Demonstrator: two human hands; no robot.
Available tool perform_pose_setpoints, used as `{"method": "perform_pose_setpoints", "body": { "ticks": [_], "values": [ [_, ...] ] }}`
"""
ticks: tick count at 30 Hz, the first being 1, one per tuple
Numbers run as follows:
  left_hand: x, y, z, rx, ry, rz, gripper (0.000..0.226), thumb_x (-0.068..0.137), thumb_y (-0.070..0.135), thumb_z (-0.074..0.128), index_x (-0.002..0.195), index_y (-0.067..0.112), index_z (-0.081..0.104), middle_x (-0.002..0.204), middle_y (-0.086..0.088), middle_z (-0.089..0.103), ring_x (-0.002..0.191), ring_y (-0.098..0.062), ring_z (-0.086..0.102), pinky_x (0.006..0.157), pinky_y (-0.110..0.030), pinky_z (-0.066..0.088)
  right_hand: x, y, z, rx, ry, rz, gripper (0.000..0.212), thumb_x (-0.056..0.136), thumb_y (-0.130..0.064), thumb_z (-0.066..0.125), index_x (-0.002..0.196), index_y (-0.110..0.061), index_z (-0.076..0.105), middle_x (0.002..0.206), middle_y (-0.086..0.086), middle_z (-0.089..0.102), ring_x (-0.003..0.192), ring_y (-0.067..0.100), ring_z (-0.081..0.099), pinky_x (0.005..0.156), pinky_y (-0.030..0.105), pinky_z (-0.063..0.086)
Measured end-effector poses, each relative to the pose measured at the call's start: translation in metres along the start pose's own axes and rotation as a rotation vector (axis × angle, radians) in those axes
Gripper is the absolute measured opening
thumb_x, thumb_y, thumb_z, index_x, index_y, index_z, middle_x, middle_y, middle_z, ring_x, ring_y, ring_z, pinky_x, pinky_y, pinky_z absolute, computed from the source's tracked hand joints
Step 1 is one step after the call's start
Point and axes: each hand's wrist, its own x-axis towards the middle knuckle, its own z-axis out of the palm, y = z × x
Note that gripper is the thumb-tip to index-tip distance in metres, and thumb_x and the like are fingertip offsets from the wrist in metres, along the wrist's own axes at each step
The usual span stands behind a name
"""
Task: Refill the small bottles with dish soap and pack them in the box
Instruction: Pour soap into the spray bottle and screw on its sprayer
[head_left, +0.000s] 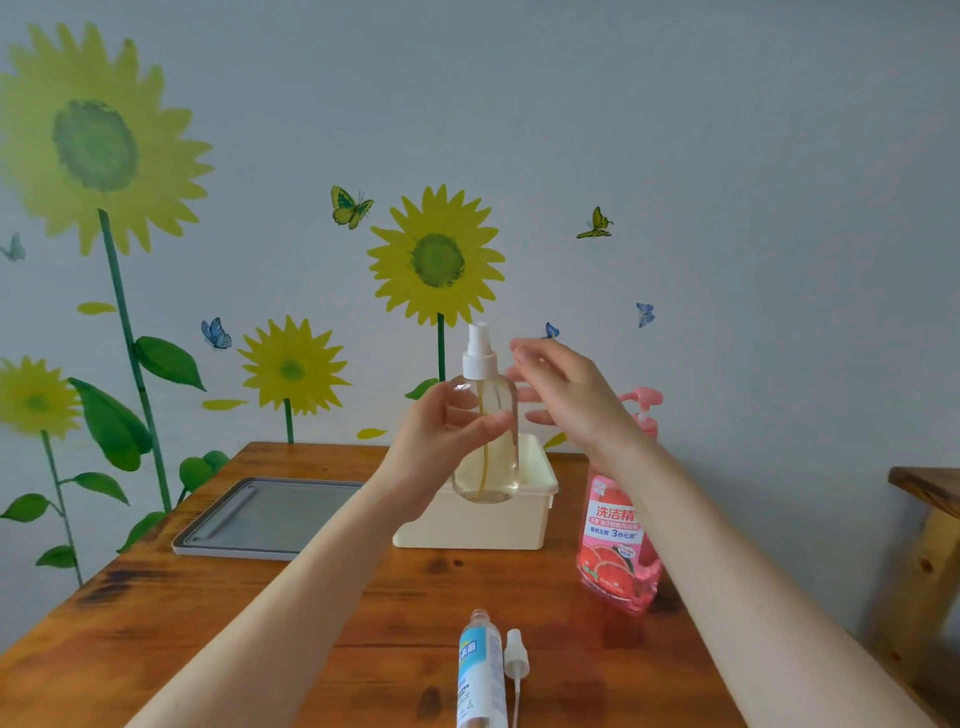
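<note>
Left hand (441, 436) gripping clear spray bottle (485, 436) upright above cream box (483, 525), right hand (566, 395) relaxed beside its white sprayer, pink dish soap bottle (618, 540), grey tray (270, 517), small labelled bottle (480, 670) and loose sprayer (516, 662) on wooden tabletop (208, 613)

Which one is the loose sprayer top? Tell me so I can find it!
Start at the wooden table and look at its near edge. Beside the blue-labelled small bottle lies the sprayer top: white, with a thin tube, on no bottle.

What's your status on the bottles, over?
Left hand grips clear spray bottle, cap on, raised before cream box. Right hand open beside its cap. Blue-label bottle uncapped on table, loose sprayer beside it. No obstruction seen.
</note>
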Motion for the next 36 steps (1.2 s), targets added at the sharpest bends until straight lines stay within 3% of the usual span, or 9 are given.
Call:
{"method": "perform_pose_setpoints", "body": {
  "ticks": [2,5,9,15,19,23,29,36],
  "values": [
    [0.0,-0.005,-0.007,0.012,0.008,0.001,0.048,0.066,0.035,0.073,0.108,0.021,0.054,0.097,-0.01,0.063,0.091,-0.021,0.063,0.074,-0.03,0.05,-0.004,0.006,-0.001,-0.092,-0.024,0.145,0.025,0.096,-0.036,0.04,0.098,-0.02,0.059,0.099,0.009,0.067,0.076,0.014,0.067,0.075,0.034,0.054],
    [-0.004,-0.017,-0.015,0.035,0.02,0.001,0.031,0.074,0.026,0.071,0.101,0.027,0.055,0.085,-0.001,0.062,0.077,-0.007,0.064,0.063,-0.018,0.047,-0.012,0.017,0.01,-0.067,-0.201,0.282,0.032,0.096,-0.045,0.034,0.093,-0.026,0.059,0.085,0.009,0.069,0.076,0.02,0.07,0.07,0.03,0.056],
    [-0.01,-0.038,-0.024,0.142,0.071,-0.017,0.038,0.077,0.03,0.07,0.109,0.02,0.052,0.085,-0.001,0.064,0.078,-0.009,0.062,0.067,-0.021,0.047,-0.01,0.035,0.033,-0.07,-0.232,0.291,0.033,0.097,-0.046,0.031,0.1,-0.025,0.056,0.084,0.005,0.066,0.079,0.019,0.068,0.073,0.028,0.055],
    [-0.007,-0.08,-0.04,0.45,0.062,-0.13,0.043,0.081,0.043,0.061,0.112,0.022,0.041,0.099,-0.01,0.056,0.08,-0.023,0.053,0.066,-0.026,0.038,-0.005,0.067,0.071,-0.104,-0.201,0.348,0.032,0.098,-0.04,0.03,0.09,-0.022,0.055,0.091,0.012,0.065,0.089,0.026,0.067,0.08,0.036,0.054],
    [-0.007,-0.104,-0.05,0.532,0.047,-0.198,0.055,0.08,0.047,0.061,0.12,0.018,0.038,0.085,0.0,0.054,0.074,-0.014,0.051,0.064,-0.028,0.042,-0.003,0.089,0.09,-0.144,-0.203,0.362,0.035,0.098,-0.038,0.031,0.075,-0.026,0.054,0.086,0.012,0.064,0.089,0.028,0.066,0.082,0.039,0.054],
    [-0.008,-0.123,-0.057,0.504,0.058,-0.259,0.055,0.079,0.047,0.063,0.118,0.017,0.038,0.079,-0.002,0.055,0.069,-0.014,0.053,0.064,-0.028,0.044,0.001,0.105,0.105,-0.174,-0.211,0.365,0.037,0.098,-0.038,0.032,0.072,-0.026,0.055,0.083,0.008,0.063,0.09,0.031,0.066,0.086,0.046,0.052],
    [-0.009,-0.142,-0.065,0.482,0.034,-0.317,0.053,0.081,0.043,0.062,0.12,0.015,0.039,0.095,-0.007,0.058,0.088,-0.024,0.058,0.08,-0.038,0.05,0.005,0.127,0.12,-0.209,-0.218,0.384,0.038,0.098,-0.036,0.032,0.071,-0.023,0.055,0.081,0.006,0.062,0.086,0.028,0.065,0.082,0.043,0.052],
    [-0.009,-0.149,-0.066,0.502,0.007,-0.304,0.058,0.082,0.041,0.062,0.128,0.018,0.035,0.115,0.0,0.048,0.094,-0.02,0.056,0.081,-0.033,0.05,0.006,0.139,0.124,-0.213,-0.218,0.407,0.041,0.096,-0.04,0.033,0.073,-0.017,0.057,0.094,0.018,0.068,0.089,0.031,0.065,0.086,0.049,0.051]
  ]
}}
